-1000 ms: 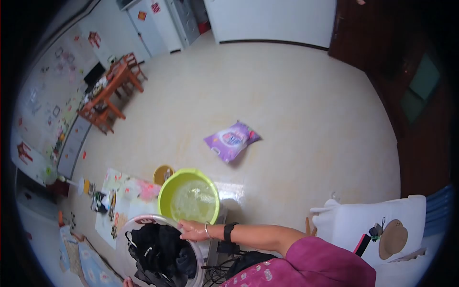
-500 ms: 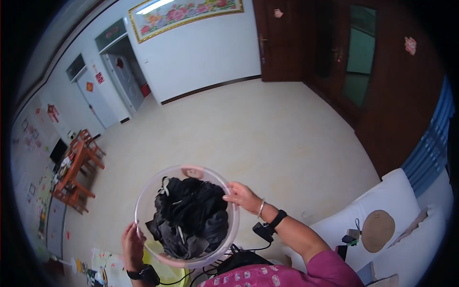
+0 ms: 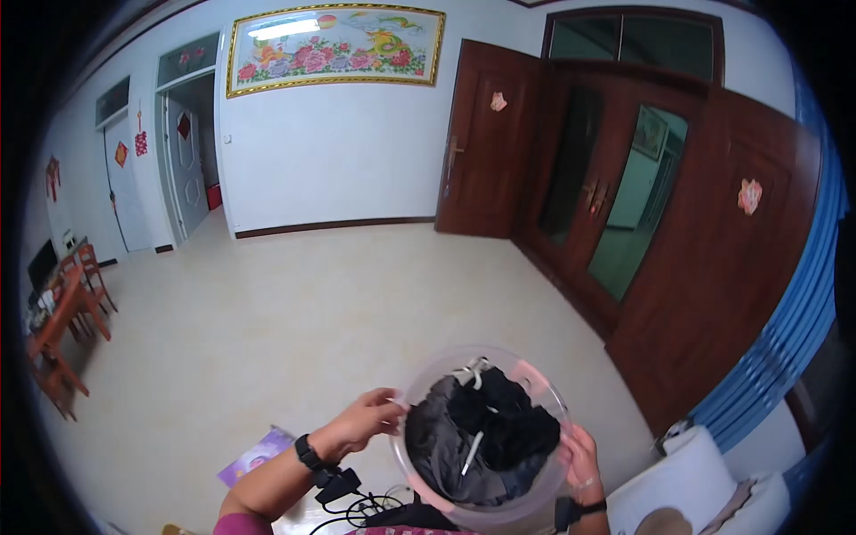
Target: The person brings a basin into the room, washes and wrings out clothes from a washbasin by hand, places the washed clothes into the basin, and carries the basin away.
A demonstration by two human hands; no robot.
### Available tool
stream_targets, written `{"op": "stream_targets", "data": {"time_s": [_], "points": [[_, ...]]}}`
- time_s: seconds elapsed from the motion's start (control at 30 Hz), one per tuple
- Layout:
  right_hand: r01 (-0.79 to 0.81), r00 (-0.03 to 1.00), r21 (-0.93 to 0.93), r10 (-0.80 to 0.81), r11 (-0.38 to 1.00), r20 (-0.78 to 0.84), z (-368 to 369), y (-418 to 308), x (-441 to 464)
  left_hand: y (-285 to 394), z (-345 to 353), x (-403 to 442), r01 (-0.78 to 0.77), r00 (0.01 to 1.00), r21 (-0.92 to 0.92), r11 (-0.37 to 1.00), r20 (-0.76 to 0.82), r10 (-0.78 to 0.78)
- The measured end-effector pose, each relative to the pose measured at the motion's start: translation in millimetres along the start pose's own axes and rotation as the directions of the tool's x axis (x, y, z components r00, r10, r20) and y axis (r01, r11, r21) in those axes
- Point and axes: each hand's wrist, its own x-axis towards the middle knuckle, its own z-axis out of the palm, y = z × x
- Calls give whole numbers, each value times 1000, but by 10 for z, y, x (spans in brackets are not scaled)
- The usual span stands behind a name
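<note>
A translucent plastic basin point(image 3: 531, 378) with pink patches is held up in front of my body, above the floor. Dark clothes point(image 3: 443, 437), black and grey, are heaped inside it, with a pale strap or cord on top. At the basin's left rim, my left hand point(image 3: 373, 419) has its fingers curled against the edge. My right hand point(image 3: 581, 453) grips the opposite rim, its thumb and fingers partly hidden by the wall. Both wrists wear black straps with small devices and cables.
A white sofa point(image 3: 664, 477) is close on my right, beside a blue curtain point(image 3: 767, 366). Brown double doors point(image 3: 571, 196) stand ahead to the right. A wooden table point(image 3: 67, 308) with chairs is far left. A purple printed sheet point(image 3: 256, 456) is low on the left.
The view has swung right and up, showing more of the doors and picture. The basin, still between both hands, has shifted right in view and turned.
</note>
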Motion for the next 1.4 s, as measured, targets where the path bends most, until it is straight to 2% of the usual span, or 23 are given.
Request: {"op": "stream_targets", "data": {"time_s": [0.07,0.1,0.17,0.3,0.37,0.43,0.5,0.53,0.63,0.73,0.9,1.0,1.07,1.17,1.23,1.3,1.33,1.4], "points": [[53,973,-38,-60,998,-221,-55,-183,49,140,188,587,20,995,66,998,100,-26],[62,969,-46,-71,997,-238,-160,-217,82,206,310,856,32,988,101,994,147,-47],[164,937,74,-132,984,-324,-435,-260,143,325,539,1356,61,953,139,988,285,-98],[221,852,3,-191,975,-487,-734,-398,181,270,939,2337,93,846,193,977,502,-180],[-18,777,-102,-50,995,-627,-974,-454,251,287,1117,2778,153,785,209,966,568,-247],[-19,736,-44,-16,999,-677,-1253,-424,566,283,1319,3253,192,745,244,950,594,-303],[195,785,-34,-177,980,-594,-1438,-482,993,293,1512,3700,214,709,291,933,610,-353],[221,773,-20,-187,975,-606,-1509,-517,1257,317,1561,3938,215,708,308,927,605,-365],[209,777,-1,-167,978,-607,-1674,-654,2050,474,1674,4649,212,728,317,924,580,-366],[171,795,-73,-182,983,-579,-1714,-812,2862,720,1663,5111,171,822,273,947,490,-290],[126,876,-26,-123,992,-467,-1660,-1067,4313,1192,1482,5986,176,866,247,953,421,-270],[111,892,-29,-113,993,-438,-1712,-987,5037,1303,1364,6439,154,907,189,970,363,-215],[48,914,13,-39,999,-405,-1698,-985,5485,1336,1284,6840,148,909,182,972,364,-206],[-5,914,-67,-22,998,-404,-1823,-891,6161,1397,1220,7570,132,902,189,973,384,-197],[-50,897,8,49,999,-440,-1842,-979,6515,1573,1286,8068,119,890,195,974,413,-192],[-13,884,-17,4,1000,-468,-1872,-1072,6820,1735,1390,8480,120,878,331,936,406,-255],[-15,875,-18,4,1000,-483,-1913,-1106,6973,1745,1431,8780,113,855,305,946,455,-249],[85,844,24,-59,996,-533,-2031,-1174,7234,1824,1593,9246,90,838,331,939,484,-250]]}}
